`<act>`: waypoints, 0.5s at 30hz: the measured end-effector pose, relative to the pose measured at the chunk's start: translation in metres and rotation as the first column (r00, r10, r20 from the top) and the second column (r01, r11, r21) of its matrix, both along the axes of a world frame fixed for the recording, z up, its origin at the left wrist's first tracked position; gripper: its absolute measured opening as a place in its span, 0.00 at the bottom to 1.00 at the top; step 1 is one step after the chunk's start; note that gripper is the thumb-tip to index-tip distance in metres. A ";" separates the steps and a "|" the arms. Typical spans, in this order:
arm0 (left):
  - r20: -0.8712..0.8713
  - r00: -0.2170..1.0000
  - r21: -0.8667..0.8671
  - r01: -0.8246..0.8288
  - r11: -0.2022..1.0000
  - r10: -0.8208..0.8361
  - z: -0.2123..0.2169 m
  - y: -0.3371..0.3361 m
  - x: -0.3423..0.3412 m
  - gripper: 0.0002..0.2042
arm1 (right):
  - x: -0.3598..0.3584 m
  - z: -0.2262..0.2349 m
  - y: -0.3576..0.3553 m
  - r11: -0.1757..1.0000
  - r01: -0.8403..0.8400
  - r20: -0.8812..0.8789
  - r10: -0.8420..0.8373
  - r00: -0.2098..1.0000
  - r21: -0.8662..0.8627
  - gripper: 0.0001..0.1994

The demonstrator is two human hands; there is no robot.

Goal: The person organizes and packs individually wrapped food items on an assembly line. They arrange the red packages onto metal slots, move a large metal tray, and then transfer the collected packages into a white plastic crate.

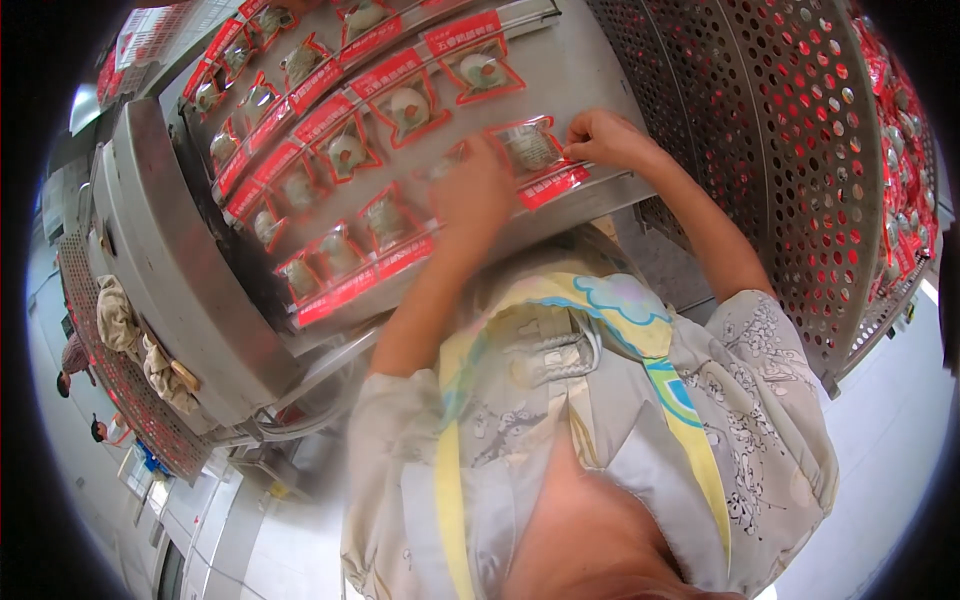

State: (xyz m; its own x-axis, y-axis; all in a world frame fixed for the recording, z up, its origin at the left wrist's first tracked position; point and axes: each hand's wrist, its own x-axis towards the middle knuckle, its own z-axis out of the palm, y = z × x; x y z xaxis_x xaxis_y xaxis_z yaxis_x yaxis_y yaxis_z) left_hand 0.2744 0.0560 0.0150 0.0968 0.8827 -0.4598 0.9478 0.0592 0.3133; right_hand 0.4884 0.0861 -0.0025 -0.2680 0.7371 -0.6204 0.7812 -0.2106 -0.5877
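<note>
Clear, red-edged food packets with pale greenish, rounded contents lie in rows on a metal work surface [570, 60]. My right hand [605, 138] is closed, its fingertips pinching the right edge of one packet [530, 146] at the near right end of a row. My left hand [474, 188] is smeared by motion over the same row, just left of that packet. Beneath its fingers another packet is partly hidden, and I cannot make out whether they grip it. Left of this hand lies a further packet [386, 218] in the near row.
A perforated metal bin wall [760, 130] rises at the right, with many red packets [902, 190] piled beyond it. A thick metal machine housing [185, 270] borders the left, where crumpled cloth gloves [165, 372] hang. Other people [75, 362] are at the far left.
</note>
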 end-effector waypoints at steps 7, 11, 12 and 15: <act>0.319 0.846 0.580 0.183 0.794 -0.428 0.003 -0.030 0.019 0.18 | 0.001 -0.007 -0.003 0.994 0.106 -0.101 -0.107 0.989 -0.015 0.11; 0.286 0.766 0.569 0.348 0.745 -0.576 -0.012 -0.038 0.024 0.15 | 0.003 -0.023 -0.007 0.991 0.115 -0.165 -0.102 0.981 0.074 0.11; 0.289 0.772 0.589 0.323 0.741 -0.566 -0.015 -0.039 0.024 0.15 | 0.003 -0.026 -0.009 0.982 0.133 -0.112 -0.119 0.987 0.131 0.11; 0.304 0.783 0.595 0.289 0.750 -0.543 -0.015 -0.046 0.019 0.13 | 0.001 -0.022 -0.017 0.973 0.146 -0.111 -0.128 0.986 0.177 0.12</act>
State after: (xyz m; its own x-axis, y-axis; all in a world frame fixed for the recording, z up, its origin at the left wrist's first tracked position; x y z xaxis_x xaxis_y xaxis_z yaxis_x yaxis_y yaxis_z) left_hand 0.2932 0.0100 -0.0003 0.5840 0.7833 0.2131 0.5864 -0.5886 0.5565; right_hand 0.4897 0.0695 -0.0242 -0.2092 0.8702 -0.4461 0.6888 -0.1927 -0.6988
